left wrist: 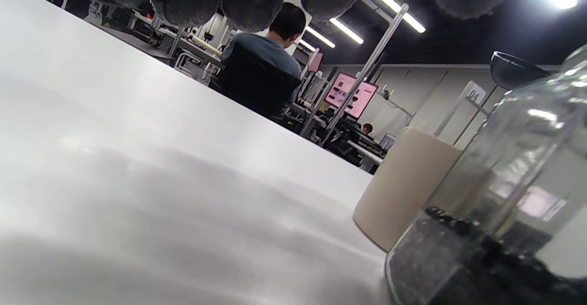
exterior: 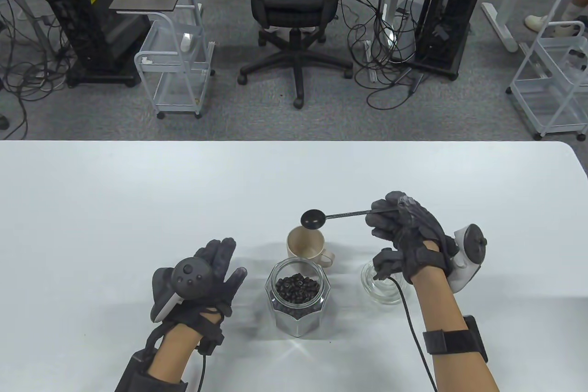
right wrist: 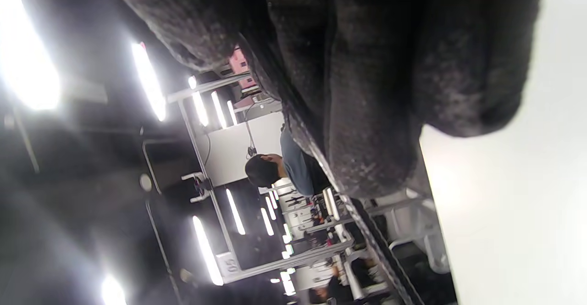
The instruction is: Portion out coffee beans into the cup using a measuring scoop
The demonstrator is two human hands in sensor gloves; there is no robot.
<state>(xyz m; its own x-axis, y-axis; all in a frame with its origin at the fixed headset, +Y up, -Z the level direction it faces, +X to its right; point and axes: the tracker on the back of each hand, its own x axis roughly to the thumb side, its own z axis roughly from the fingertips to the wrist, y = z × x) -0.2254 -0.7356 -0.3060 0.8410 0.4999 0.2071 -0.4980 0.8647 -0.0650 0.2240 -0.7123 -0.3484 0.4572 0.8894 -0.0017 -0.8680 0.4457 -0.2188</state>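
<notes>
Closest to my table camera, on the left, my left hand (exterior: 206,272) lies flat on the white table (exterior: 138,190), fingers straight and relaxed, holding nothing, just left of the glass jar (exterior: 298,302). That jar stands open and is partly filled with dark coffee beans (exterior: 297,288). Directly behind it, and very close, sits the beige cup (exterior: 305,245), upright, its handle turned to the right; in my left wrist view the cup (left wrist: 403,190) shows beyond the jar's (left wrist: 504,195) glass wall. Above the cup's far rim hangs the bowl of the black measuring scoop (exterior: 313,218), its thin handle running right into my right hand (exterior: 409,235), whose fingers are curled round the handle's end. I cannot tell whether the scoop carries any beans. Under that hand's thumb side, a glass lid (exterior: 381,284) rests on the table, right of the jar.
</notes>
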